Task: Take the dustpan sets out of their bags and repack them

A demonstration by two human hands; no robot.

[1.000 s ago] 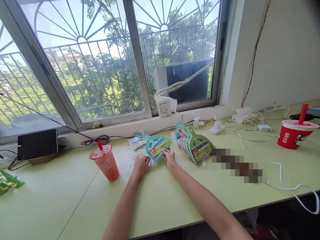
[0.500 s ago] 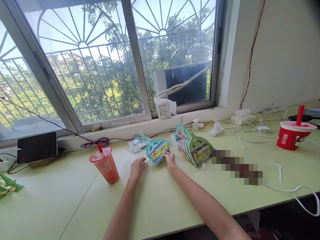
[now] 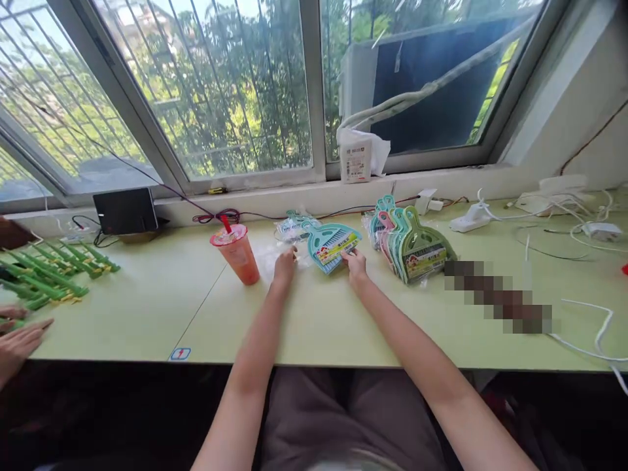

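Note:
My right hand (image 3: 355,265) grips the lower right edge of a light-blue dustpan and brush set (image 3: 324,234), thumb on its yellow label. The set is tilted above the table, its handle pointing away to the upper left. My left hand (image 3: 285,267) lies just left of it, fingers curled on a crumpled clear plastic bag (image 3: 305,257); the fingertips are partly hidden. Behind, another wrapped blue dustpan set (image 3: 294,226) lies near the sill. To the right leans a stack of dustpan sets (image 3: 411,245) in green, pink and blue, partly in clear plastic.
A cup with an orange-red drink (image 3: 239,256) stands left of my hands. Farther left are a black tablet (image 3: 125,212), several green plastic pieces (image 3: 44,275) and another person's hand (image 3: 19,347). A power strip (image 3: 468,219) and cables lie at right, near a blurred-out patch (image 3: 498,297).
The view has tipped down and turned left, bringing my lap, the green pieces and another person's hands into sight. My hands and the blue set stay in nearly the same place.

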